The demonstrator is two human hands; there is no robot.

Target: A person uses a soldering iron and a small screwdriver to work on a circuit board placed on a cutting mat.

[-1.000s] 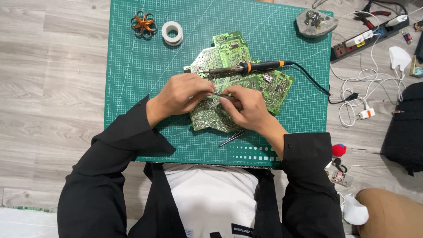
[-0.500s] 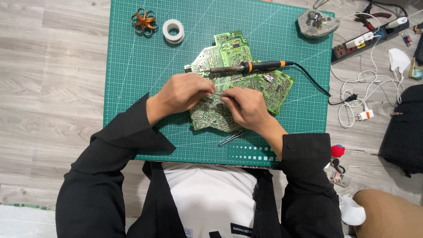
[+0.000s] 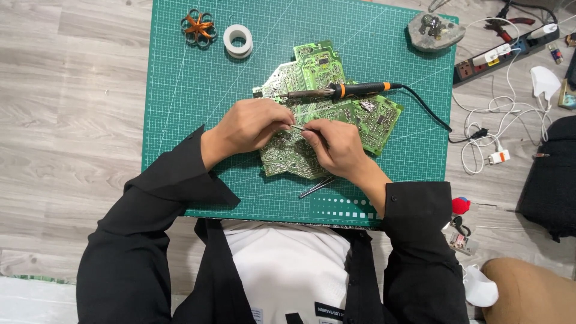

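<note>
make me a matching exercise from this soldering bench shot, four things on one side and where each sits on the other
Things:
1. white tape roll
2. black and orange soldering iron
3. grey stone-like lump holding metal bits
4. thin metal tweezers

Places:
A. top right corner of the green cutting mat
B. on the mat just below the green circuit boards
C. lying across the circuit boards
D. beside the orange wire flower shape, top left of the mat

Pairs: 1-D, 2-C, 3-A, 4-B

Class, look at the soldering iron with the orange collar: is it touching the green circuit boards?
Touching. The head view shows the soldering iron lying flat across the green circuit boards, with no gap beneath it; neither hand holds it.
</note>
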